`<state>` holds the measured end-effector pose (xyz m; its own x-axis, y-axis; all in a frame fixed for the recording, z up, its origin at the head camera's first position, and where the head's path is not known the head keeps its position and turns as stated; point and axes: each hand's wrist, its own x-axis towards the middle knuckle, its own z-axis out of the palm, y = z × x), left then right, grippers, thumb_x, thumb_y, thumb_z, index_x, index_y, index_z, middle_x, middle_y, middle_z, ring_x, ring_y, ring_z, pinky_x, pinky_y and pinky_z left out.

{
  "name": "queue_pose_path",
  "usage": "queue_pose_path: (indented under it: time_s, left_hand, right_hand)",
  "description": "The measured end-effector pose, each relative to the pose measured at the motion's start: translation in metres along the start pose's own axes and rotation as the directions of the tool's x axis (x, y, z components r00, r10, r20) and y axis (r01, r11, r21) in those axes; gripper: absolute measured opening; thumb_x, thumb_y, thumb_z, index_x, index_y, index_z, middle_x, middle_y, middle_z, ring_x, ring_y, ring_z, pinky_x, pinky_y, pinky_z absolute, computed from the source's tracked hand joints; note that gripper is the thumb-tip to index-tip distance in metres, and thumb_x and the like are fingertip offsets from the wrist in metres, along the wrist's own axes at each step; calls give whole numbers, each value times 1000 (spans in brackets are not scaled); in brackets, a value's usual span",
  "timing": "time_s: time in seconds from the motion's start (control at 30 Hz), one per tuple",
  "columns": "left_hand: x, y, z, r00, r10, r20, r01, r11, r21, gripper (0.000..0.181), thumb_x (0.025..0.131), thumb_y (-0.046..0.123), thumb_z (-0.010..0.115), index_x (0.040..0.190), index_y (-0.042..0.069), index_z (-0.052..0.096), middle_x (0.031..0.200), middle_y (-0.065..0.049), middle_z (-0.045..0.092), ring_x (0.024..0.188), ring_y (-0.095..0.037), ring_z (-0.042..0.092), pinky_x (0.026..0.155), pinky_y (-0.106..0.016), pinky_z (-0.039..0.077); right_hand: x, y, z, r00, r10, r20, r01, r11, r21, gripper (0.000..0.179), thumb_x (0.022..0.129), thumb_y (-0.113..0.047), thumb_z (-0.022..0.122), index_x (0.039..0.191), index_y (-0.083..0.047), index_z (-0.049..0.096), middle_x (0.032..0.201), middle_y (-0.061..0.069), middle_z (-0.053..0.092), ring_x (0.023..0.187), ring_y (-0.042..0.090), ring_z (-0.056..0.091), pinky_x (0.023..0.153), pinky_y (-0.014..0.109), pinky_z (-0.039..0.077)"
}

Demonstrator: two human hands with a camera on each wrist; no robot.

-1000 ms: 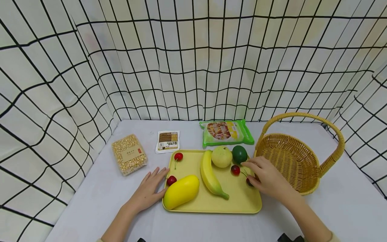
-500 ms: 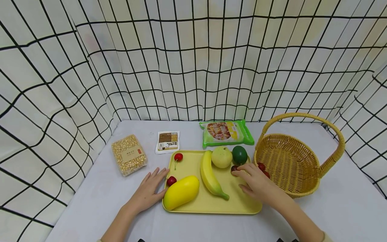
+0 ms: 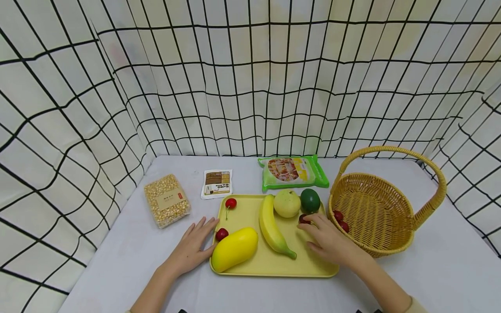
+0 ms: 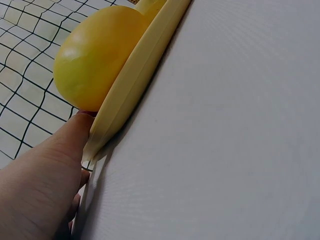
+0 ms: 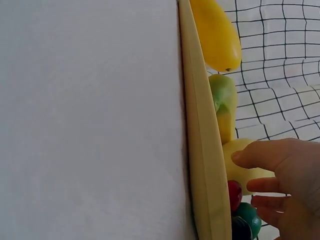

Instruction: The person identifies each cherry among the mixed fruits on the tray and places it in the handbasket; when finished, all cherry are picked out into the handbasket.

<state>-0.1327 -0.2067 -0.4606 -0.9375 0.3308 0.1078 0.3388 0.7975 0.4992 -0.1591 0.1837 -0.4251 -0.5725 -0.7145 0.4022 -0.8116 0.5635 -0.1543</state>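
My left hand rests flat at the left edge of the yellow tray, thumb close to the yellow mango. My right hand is over the tray's right side, its fingertips at a dark red cherry that they partly cover. The thumb stays apart from that cherry. Behind it are a round pale-green fruit and a dark green fruit. A banana lies mid-tray. At the left are a red cherry with a stem and a darker cherry beside the mango.
A wicker basket with a tall handle stands right of the tray, with red cherries inside its near-left wall. Behind the tray lie a green food packet and a small white-brown sachet. A bag of corn kernels lies left.
My right hand has moved left from the basket side of the tray to the dark cherry. The cherries at the tray's right edge are now in the basket. My left hand stays put.
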Motion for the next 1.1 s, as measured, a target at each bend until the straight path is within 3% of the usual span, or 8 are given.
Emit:
queue_pose_path:
  time_s: [0.4, 0.8, 1.1]
  left_hand:
    - [0, -2, 1, 1000, 8, -14, -8, 1000, 7, 64, 86, 34, 61, 142, 16, 35, 145, -6, 34, 136, -31, 19, 109, -51, 8]
    - [1, 1, -1, 1000, 2, -7, -2, 1000, 0, 63, 86, 33, 62, 142, 15, 36, 144, -7, 35, 136, -32, 19, 109, -52, 8]
    - [0, 1, -1, 1000, 8, -8, -8, 1000, 4, 64, 86, 33, 62, 142, 15, 36, 144, -7, 35, 136, -32, 19, 109, -52, 8]
  right_hand:
    - [-1, 6, 11, 998, -31, -60, 30, 1000, -7, 46, 71, -5, 73, 114, -2, 57, 117, 18, 48, 108, 29, 46, 90, 45, 41]
    - [-2, 13, 20, 999, 18, -35, -17, 999, 32, 53, 73, -4, 70, 123, -3, 52, 121, 21, 46, 115, 32, 42, 94, 48, 38]
    - [1, 16, 24, 994, -21, -106, 24, 999, 28, 47, 72, 0, 71, 117, -1, 57, 108, 12, 50, 100, 24, 50, 82, 39, 46]
